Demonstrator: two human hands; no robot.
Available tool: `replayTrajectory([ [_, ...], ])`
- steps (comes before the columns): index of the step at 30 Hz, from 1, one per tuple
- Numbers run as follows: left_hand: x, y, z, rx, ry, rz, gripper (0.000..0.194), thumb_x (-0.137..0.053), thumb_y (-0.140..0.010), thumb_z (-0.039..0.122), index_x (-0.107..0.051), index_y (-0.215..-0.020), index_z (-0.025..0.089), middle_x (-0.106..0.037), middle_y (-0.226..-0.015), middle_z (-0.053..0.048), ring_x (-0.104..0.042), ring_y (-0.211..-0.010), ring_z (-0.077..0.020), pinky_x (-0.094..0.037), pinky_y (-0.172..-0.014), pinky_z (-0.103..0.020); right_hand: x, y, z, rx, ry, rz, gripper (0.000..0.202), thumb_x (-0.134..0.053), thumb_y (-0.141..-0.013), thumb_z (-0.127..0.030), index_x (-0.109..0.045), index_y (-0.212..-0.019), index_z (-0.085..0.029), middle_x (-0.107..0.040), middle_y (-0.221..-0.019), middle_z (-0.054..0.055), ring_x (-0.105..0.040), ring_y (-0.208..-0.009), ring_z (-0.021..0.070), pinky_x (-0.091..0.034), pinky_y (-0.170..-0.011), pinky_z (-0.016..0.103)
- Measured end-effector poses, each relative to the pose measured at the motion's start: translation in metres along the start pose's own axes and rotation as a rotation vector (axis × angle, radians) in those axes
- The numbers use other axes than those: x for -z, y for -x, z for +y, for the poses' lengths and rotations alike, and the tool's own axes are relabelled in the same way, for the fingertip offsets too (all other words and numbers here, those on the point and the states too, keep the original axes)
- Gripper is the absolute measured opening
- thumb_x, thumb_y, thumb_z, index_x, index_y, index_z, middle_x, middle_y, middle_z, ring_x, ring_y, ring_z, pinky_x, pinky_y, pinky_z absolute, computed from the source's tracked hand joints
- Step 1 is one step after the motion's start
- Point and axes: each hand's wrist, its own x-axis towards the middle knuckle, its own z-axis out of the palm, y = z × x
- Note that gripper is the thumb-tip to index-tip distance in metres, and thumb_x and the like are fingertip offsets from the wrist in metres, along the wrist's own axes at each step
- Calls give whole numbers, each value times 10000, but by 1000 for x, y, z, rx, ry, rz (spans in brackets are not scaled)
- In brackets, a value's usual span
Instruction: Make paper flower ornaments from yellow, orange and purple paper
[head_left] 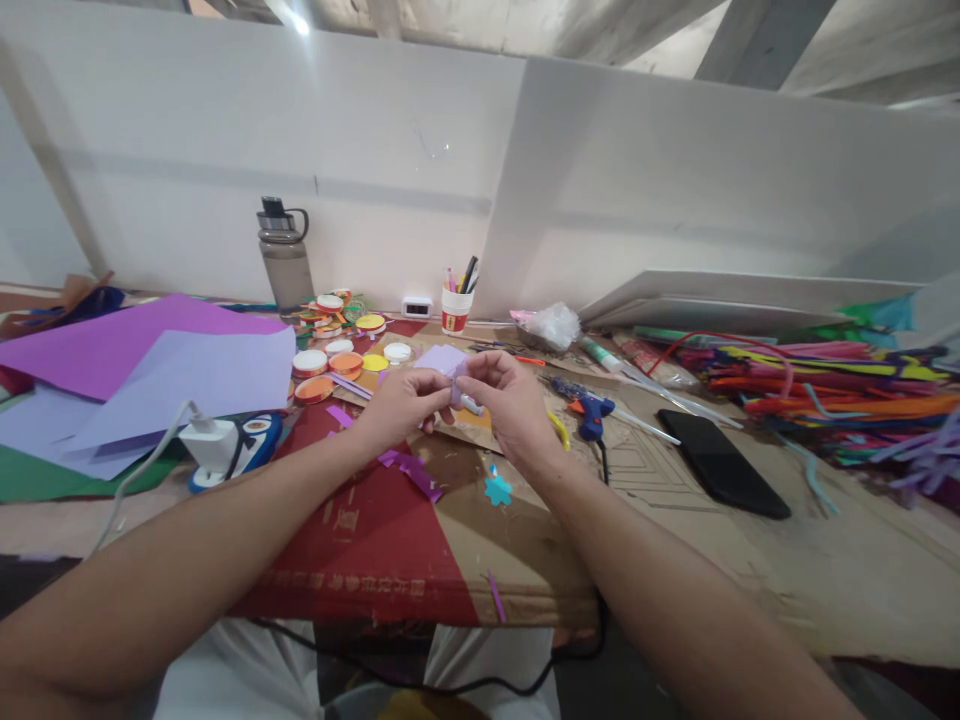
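Note:
At the middle of the cardboard-covered table, my left hand (409,405) and my right hand (506,400) meet with fingertips pinched together. Between them is a small piece of lavender paper (456,392), partly hidden by the fingers. A small white piece (471,405) shows under my right fingertips; its kind is unclear. Just behind lies or rises a square of lavender paper (441,360), and I cannot tell whether it joins the held piece. Nearer to me, a turquoise flower-shaped cutout (497,488) and purple paper scraps (412,473) lie on the cardboard.
To the right are a blue glue gun (592,412), a black phone (720,462) and a heap of coloured pipe cleaners (847,385). Round orange and white discs (313,388), purple sheets (150,350), a plugged power strip (240,450) and a bottle (285,262) stand left; a pen cup (456,308) behind.

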Motion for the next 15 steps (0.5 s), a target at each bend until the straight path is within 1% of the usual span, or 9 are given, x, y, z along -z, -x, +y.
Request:
replayTrajectory([
  [5, 0, 0, -1, -14, -3, -10, 222, -598, -808, 324, -658, -694, 143, -660, -610, -24, -530, -438, -77, -420, -459, -186, 0, 0, 1, -1, -1, 1, 279, -748, -610, -237, -580, -829, -190, -604, -762, -30, -549, -662, 101, -440, -640, 258],
  [12, -3, 0, 1, 14, 32, -4, 211, -611, -794, 316, -647, -674, 146, -653, -600, -24, -526, -438, -77, -420, -449, -185, -1, 0, 0, -1, 8, 9, 265, -733, -613, -228, -584, -830, -193, -612, -787, -19, -560, -686, 104, -450, -659, 262],
  [15, -3, 0, 0, 21, 47, -1, 210, -625, -783, 324, -655, -674, 146, -661, -620, -30, -528, -445, -77, -418, -440, -183, -1, 0, 0, -11, -10, 10, 273, -729, -604, -236, -584, -832, -194, -619, -786, -12, -563, -688, 110, -447, -638, 256],
])
